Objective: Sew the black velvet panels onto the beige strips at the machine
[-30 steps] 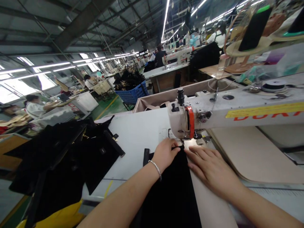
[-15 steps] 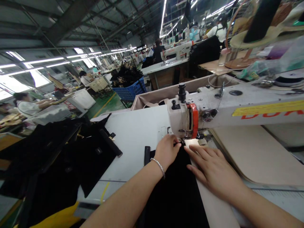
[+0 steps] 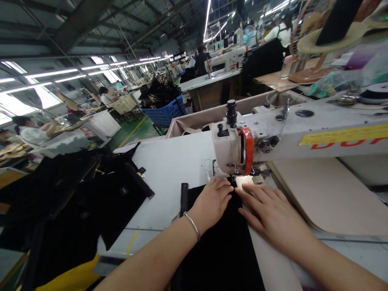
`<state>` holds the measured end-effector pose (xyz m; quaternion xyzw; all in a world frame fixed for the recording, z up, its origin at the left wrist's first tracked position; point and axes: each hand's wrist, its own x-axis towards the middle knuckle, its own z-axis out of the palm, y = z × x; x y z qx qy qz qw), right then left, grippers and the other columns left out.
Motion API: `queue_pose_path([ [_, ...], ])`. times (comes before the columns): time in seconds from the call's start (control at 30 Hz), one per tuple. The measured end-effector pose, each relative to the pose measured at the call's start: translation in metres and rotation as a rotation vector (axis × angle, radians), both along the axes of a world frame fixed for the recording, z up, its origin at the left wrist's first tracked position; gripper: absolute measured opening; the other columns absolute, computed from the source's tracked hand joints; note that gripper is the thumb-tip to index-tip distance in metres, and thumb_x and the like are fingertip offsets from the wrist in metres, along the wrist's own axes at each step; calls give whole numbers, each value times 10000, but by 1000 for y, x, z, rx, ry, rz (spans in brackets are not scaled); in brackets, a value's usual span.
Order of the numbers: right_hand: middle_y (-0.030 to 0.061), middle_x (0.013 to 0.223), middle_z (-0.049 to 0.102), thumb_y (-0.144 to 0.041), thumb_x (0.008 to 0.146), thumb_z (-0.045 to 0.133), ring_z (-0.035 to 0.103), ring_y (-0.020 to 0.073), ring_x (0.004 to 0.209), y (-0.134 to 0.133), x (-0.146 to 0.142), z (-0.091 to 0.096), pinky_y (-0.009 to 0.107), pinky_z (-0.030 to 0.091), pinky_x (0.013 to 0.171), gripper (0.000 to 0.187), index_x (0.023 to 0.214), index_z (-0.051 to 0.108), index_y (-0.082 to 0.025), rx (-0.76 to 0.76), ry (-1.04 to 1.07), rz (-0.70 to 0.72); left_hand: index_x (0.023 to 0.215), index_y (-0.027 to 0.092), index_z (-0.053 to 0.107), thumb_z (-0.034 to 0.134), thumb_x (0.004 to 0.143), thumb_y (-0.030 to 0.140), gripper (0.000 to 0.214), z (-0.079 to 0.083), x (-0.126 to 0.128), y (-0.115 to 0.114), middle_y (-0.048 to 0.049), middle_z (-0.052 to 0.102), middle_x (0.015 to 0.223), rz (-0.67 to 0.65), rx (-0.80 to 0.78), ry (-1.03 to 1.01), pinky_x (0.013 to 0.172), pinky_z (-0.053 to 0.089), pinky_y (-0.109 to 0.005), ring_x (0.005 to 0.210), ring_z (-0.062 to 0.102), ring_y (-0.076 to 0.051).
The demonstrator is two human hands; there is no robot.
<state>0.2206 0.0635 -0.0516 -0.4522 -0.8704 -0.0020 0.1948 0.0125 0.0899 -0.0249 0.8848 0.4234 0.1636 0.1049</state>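
Note:
A strip of black fabric (image 3: 224, 250) runs from the table's near edge up to the needle of a white sewing machine (image 3: 239, 149) with an orange guard. My left hand (image 3: 212, 202) lies on the fabric just before the presser foot, fingers stretched flat; a silver bangle circles the wrist. My right hand (image 3: 269, 216) rests flat with fingers extended along the fabric's right edge, partly on the beige board beside it.
A heap of black pieces with metal fittings (image 3: 91, 194) covers the table's left side. A beige board (image 3: 327, 198) lies under the machine arm. A blue crate (image 3: 166, 113), other sewing stations and seated workers (image 3: 27, 131) stand behind. Thread cones (image 3: 336, 20) are at top right.
My left hand has drawn back slightly from the presser foot and its fingers have flattened on the fabric. The right hand has hardly moved. The camera has tilted a little.

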Motion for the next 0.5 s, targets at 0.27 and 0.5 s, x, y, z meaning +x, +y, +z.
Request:
queue_pose_path([
  [0.27,51,1267,571,-414,920,497,528,240,1138,-30,4,5,452,432,970,412,1301,523,-260,36,17,41,1236,188,549,523,942,301,316,15,-10,-31,-79,542,1339,-70,-80,34,1189,235,-476,1317,434,-217],
  [0.5,3,1213,634,-363,911,494,604,177,1069,-123,24,-2,294,530,852,393,1284,550,-253,214,4,231,1268,192,528,534,942,266,335,12,-32,-124,-72,574,1318,-447,50,151,1183,199,-492,1353,401,-207],
])
